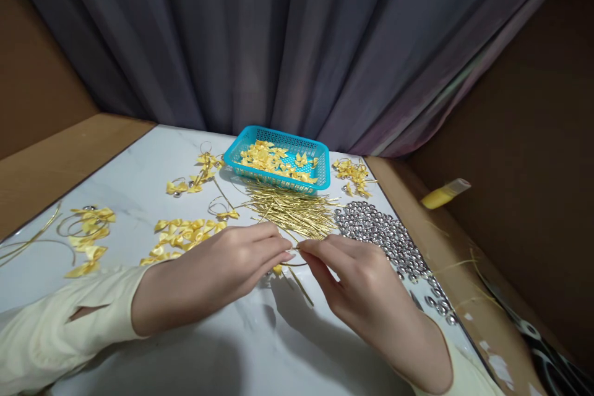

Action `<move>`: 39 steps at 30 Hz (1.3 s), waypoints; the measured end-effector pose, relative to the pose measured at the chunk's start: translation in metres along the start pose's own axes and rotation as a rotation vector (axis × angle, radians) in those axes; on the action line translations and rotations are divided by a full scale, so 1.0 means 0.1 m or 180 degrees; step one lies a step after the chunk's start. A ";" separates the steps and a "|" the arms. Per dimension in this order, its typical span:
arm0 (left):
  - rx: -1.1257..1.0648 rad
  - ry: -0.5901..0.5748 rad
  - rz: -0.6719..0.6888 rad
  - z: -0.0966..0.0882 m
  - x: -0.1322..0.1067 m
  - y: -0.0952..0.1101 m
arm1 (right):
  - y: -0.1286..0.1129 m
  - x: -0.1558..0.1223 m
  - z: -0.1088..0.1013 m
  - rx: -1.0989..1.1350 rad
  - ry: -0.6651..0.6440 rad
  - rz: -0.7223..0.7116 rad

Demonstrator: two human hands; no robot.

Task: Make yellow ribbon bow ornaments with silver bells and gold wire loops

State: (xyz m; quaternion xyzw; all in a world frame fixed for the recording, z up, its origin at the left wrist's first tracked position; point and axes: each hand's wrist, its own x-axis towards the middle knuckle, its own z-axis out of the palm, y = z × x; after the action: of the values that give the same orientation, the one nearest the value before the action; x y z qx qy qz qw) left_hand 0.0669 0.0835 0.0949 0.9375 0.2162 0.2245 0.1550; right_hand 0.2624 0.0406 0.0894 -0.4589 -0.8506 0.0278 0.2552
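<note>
My left hand (227,260) and my right hand (357,266) meet over the middle of the table, each pinching a thin gold cord (297,264) that bends into a loop. Below the left fingertips, a small yellow bow (277,270) shows in part, with something shiny beside it. A loose gold strand (301,288) slants down under the hands. Just beyond the fingers lies a pile of cut gold cords (297,209). Rows of yellow ribbon bows (185,234) sit left of it, partly covered by my left forearm. Where exactly the cord ends lie between the fingertips is hidden.
Behind the cords stands a blue basket (323,164) holding yellow bows. Silver bell-like pieces (380,229) spread along the right side. Looped cords with bows (88,232) lie at left, others (353,176) at back right. Scissors (529,328) and a yellow tube (445,193) are off to the right.
</note>
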 end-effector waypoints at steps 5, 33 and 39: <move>-0.0130 0.0017 -0.0050 0.00 0.00 0.00 | -0.01 -0.01 0.00 -0.0184 0.0085 -0.0187; 0.0022 0.0153 0.0048 0.00 -0.02 0.02 | 0.01 0.06 -0.06 0.0797 -0.0009 0.0218; 0.0167 0.0181 0.0118 0.00 -0.03 0.02 | 0.00 0.06 -0.05 0.0781 0.0102 0.0238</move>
State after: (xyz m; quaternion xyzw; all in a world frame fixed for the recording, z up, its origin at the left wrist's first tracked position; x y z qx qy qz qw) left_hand 0.0652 0.0810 0.0950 0.9383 0.2089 0.2481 0.1199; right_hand 0.2620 0.0443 0.0961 -0.4560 -0.8190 0.1338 0.3217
